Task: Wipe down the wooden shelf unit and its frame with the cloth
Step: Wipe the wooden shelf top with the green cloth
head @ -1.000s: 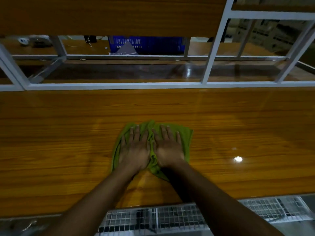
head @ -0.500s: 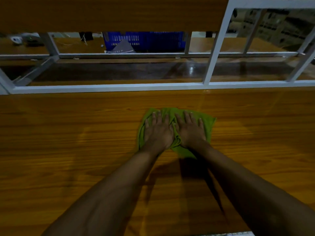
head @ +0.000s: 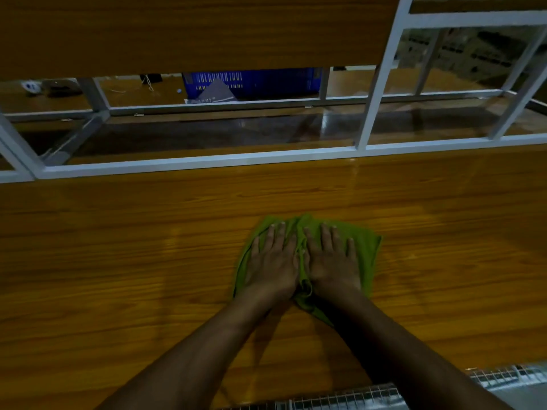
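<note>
- Plainly, we saw the green cloth [head: 367, 253] lying spread on the wooden shelf [head: 118, 276], right of the shelf's middle and well short of the white frame rail [head: 189, 162] along the far edge; a bunched fold of it rose between the two hands and trailed out toward the near edge.
- Our left hand [head: 272, 261] pressed palm down on the left half of the cloth; its grip was wide, the fingers straight and a little spread, curled round nothing.
- Our right hand [head: 331, 261] lay just beside it on the right half, with only the bunched fold between them; its grip was just as wide, fingers straight and pointing at the far rail; a strip of cloth showed beyond the little finger.
- Both forearms were bare; they came in from the bottom edge and converged on the cloth.
- The shelf surface was glossy, its grain running left to right.
- A white upright post [head: 381, 75] rose from the rail right of centre; a wooden panel [head: 177, 31] spanned the upper left.
- Through the gap under that panel we made out a blue crate [head: 266, 82] on a farther wooden surface; the small items at far left were too dim to name.
- Wire mesh [head: 340, 402] showed below the shelf's near edge.
</note>
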A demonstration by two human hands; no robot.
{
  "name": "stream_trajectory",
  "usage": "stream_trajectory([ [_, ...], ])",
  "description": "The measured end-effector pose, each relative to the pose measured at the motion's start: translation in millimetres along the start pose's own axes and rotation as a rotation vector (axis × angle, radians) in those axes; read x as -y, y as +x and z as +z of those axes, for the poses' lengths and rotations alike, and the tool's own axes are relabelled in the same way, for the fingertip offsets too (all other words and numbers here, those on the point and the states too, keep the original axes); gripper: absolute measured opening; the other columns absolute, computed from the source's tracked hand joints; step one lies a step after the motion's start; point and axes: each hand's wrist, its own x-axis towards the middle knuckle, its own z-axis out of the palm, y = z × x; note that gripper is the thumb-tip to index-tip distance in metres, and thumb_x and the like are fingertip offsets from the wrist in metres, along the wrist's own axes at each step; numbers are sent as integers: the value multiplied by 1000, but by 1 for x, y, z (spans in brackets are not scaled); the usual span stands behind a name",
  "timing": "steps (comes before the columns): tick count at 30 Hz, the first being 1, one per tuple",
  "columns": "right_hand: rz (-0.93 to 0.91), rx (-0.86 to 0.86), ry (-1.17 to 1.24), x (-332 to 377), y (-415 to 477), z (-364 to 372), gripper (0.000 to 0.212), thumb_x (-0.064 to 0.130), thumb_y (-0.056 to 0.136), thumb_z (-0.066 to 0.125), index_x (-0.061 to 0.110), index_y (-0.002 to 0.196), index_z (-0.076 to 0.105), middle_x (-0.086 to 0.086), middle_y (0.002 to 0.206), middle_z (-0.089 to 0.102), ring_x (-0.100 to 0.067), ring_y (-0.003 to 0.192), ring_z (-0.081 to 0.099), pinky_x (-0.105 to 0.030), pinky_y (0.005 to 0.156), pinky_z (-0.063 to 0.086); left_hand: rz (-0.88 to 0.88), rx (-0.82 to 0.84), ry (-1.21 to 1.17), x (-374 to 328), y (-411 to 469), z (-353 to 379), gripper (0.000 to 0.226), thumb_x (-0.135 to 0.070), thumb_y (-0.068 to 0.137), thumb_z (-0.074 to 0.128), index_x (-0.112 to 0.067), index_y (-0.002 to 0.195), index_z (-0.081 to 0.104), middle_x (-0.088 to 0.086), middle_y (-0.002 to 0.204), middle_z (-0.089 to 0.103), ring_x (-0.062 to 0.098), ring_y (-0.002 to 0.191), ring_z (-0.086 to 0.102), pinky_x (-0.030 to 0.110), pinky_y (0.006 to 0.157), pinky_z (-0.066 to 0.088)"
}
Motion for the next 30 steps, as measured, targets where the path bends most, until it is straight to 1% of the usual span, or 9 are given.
stream_trajectory([
  [3,-27,-23,-4,15,-6,3,58,47,104,11,31,156,-11,-8,164,-17,-25,150,-17,-53,120,-5,-4,10,13,14,-7,-2,57,-44,105,13,-26,156,-4,0,161,-22,20,148,-22,44,119,-10],
  [9,-45,-44,-5,24,14,2,57,46,105,14,31,157,-4,-8,165,-10,-25,151,-11,-55,120,-3,1,-42,-1,29,7,-6,56,-44,105,12,-25,156,0,3,163,-16,23,149,-16,48,120,-5],
  [12,-106,-42,-20,34,39,-2,57,45,105,13,31,157,-3,-9,165,-10,-26,151,-12,-56,119,-2,-27,-62,-14,45,23,-7,57,-44,104,12,-25,157,2,4,163,-13,24,150,-13,49,120,-3],
  [16,-200,-74,-25,44,75,-3,57,44,104,14,29,158,1,-10,165,-5,-29,152,-7,-58,119,0,-90,-86,-3,67,50,-10,58,-46,103,11,-26,157,2,4,164,-8,25,150,-8,50,120,-1],
  [19,-217,-64,-42,50,103,-5,57,44,104,13,29,158,2,-10,165,-4,-28,152,-6,-58,119,1,-143,-82,28,77,72,-15,57,-46,103,11,-26,156,4,5,164,-7,26,150,-5,51,120,2],
  [23,-234,-65,-26,50,143,-11,56,44,104,14,30,158,3,-9,165,-2,-27,152,-5,-57,119,1,-200,-74,35,83,106,-21,57,-46,103,11,-26,156,4,5,164,-7,26,151,-4,51,120,2],
  [27,-248,-66,-9,43,184,-16,56,44,105,15,30,158,6,-8,166,-1,-26,152,-4,-56,119,1,-247,-98,33,85,146,-25,57,-45,103,12,-25,156,6,7,164,-2,28,150,-1,52,119,4],
  [30,-244,-60,-30,31,211,-20,56,44,105,14,28,158,6,-9,166,-1,-27,152,-3,-56,119,1,-261,-107,33,78,173,-27,59,-45,103,11,-23,156,4,10,164,0,30,150,1,53,119,5],
])
